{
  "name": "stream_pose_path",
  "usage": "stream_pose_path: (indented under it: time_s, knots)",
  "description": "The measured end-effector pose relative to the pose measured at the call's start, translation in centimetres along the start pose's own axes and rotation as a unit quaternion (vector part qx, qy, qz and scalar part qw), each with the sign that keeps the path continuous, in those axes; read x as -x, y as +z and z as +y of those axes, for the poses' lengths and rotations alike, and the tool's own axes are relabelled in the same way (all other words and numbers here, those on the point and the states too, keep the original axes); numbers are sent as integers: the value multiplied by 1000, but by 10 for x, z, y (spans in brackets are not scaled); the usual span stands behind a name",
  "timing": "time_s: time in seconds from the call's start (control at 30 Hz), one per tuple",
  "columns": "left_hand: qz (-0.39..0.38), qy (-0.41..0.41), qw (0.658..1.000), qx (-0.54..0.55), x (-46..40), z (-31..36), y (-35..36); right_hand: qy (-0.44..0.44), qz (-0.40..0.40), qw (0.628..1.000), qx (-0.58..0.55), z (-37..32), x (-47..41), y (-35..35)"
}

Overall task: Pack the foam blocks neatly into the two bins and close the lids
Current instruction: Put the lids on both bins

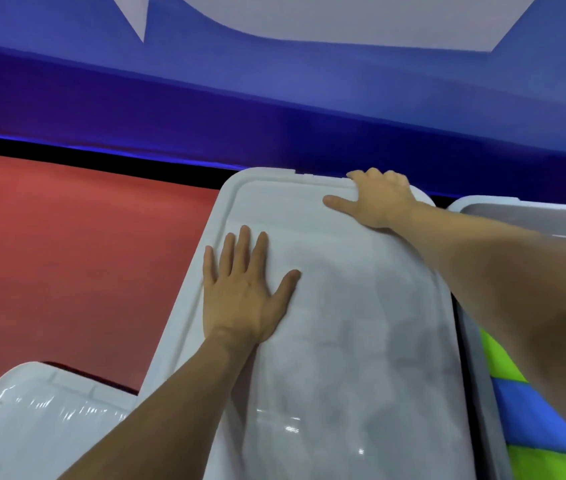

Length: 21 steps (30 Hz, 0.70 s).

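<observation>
A translucent white lid (pixel 344 341) lies flat on top of one bin in the middle of the head view. My left hand (pixel 243 289) rests palm-down on its left side, fingers spread. At the lid's far right corner my right hand (pixel 377 199) has its fingers curled over the rim and its thumb on top. To the right stands the second bin (pixel 475 358), uncovered, with green foam blocks (pixel 496 358) and a blue foam block (pixel 531 417) packed side by side inside. A second white lid (pixel 39 420) lies at the lower left.
The bins stand on a red floor mat (pixel 67 258). A blue padded wall (pixel 274 98) runs across behind them, with a black gap at its base. Another white plastic piece (pixel 531 216) shows at the far right behind the uncovered bin.
</observation>
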State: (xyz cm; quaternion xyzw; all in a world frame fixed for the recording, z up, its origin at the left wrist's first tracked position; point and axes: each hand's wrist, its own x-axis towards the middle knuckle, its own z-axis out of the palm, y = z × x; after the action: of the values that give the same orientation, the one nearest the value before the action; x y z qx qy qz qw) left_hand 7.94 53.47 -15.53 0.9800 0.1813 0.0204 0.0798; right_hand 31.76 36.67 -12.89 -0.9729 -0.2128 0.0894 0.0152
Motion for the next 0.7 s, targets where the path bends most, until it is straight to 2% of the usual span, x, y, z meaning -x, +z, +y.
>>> stream_pose_path:
  time_s: [0.13, 0.23, 0.4, 0.5, 0.6, 0.7]
  knots:
    - [2, 3, 1000, -13, 0, 0, 2, 9, -51, 999, -13, 3, -20, -10]
    - [5, 3, 1000, -14, -1, 0, 1, 9, -47, 999, -22, 7, -28, -10]
    - [5, 1, 1000, -13, 0, 1, 0, 13, -68, 992, -110, 10, -34, -13]
    - [8, 0, 1000, -11, -1, 1, 0, 16, -21, 992, -124, 10, -32, -9]
    - [8, 2, 1000, -11, -1, 0, 0, -18, 41, 992, -120, 13, -27, 0]
    - [10, 2, 1000, -9, -1, 0, 1, -32, 70, 990, -121, 14, -21, 5]
